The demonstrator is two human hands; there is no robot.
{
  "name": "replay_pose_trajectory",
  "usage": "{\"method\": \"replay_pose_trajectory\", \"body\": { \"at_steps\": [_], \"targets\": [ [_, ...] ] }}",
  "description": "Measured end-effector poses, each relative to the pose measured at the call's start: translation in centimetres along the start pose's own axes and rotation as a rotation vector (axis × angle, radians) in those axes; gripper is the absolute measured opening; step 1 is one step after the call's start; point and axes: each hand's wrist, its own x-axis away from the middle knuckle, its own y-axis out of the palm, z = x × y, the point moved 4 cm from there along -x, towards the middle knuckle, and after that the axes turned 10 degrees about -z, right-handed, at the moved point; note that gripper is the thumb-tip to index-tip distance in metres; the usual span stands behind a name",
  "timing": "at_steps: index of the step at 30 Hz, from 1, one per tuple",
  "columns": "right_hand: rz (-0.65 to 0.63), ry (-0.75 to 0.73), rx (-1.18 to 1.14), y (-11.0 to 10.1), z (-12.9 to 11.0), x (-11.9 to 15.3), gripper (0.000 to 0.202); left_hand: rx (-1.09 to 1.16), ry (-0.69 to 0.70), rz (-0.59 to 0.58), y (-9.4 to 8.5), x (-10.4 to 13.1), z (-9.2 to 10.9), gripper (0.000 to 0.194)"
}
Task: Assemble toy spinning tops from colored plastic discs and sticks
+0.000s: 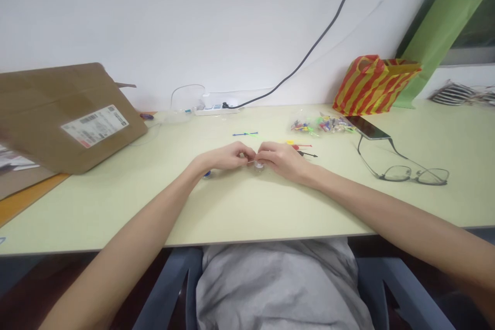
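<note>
You seem to be at a fine two-handed step, working a small clear-and-white piece [259, 166] close above or on the pale green tabletop [224, 211]; the next move calls, I judge, for a steady right hold and small left-finger adjustments; your right hand [283, 160] has its fingers curled in, grasping the piece; your left hand [231, 156] has thumb and fingers drawn together by a thin pale strand [251, 162], though I cannot tell whether they grip it; the piece lies between your hands, under the right fingertips, slightly near of them; a blue piece [208, 174] sits just beside your left wrist; a black arrow-tipped pointer [310, 154] lies just far of your right wrist.
</note>
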Motion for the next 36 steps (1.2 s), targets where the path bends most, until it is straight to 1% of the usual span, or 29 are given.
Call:
{"method": "replay_pose_trajectory", "body": {
  "at_steps": [4, 9, 11, 16, 20, 24, 31, 33, 36],
  "targets": [
    [-0.003, -0.02, -0.086, 0.0, 0.4, 0.0, 0.02, -0.005, -0.02, -0.005, 0.0, 0.1, 0.2, 0.034],
    [-0.035, 0.01, -0.22, -0.5, 0.6, 0.2, 0.017, 0.008, -0.026, -0.037, 0.0, 0.4, 0.6, 0.031],
    [-0.052, 0.024, -0.244, -0.8, 0.5, 0.3, 0.016, 0.019, -0.011, -0.045, 0.0, 0.5, 0.8, 0.033],
    [-0.098, 0.042, -0.216, -1.3, 0.1, 0.3, 0.018, 0.057, 0.031, -0.01, 0.1, 0.3, 1.0, 0.039],
    [-0.125, 0.055, -0.228, -1.4, 0.0, 0.2, 0.016, 0.09, 0.023, 0.01, 0.2, 0.2, 1.1, 0.04],
    [-0.143, 0.051, -0.334, -1.2, 0.1, 0.1, 0.014, 0.112, -0.008, 0.023, 0.3, 0.2, 1.1, 0.039],
    [-0.168, 0.011, -0.235, -0.8, -0.4, 0.2, 0.017, 0.102, 0.008, 0.033, 0.3, 0.2, 1.0, 0.036],
    [-0.169, 0.027, -0.258, -1.0, -0.5, 0.1, 0.015, 0.09, 0.01, 0.038, 0.4, 0.2, 1.1, 0.035],
    [-0.155, 0.064, -0.313, -1.4, -0.4, 0.0, 0.012, 0.075, 0.01, 0.076, 0.5, 0.3, 1.2, 0.033]
  ]
}}
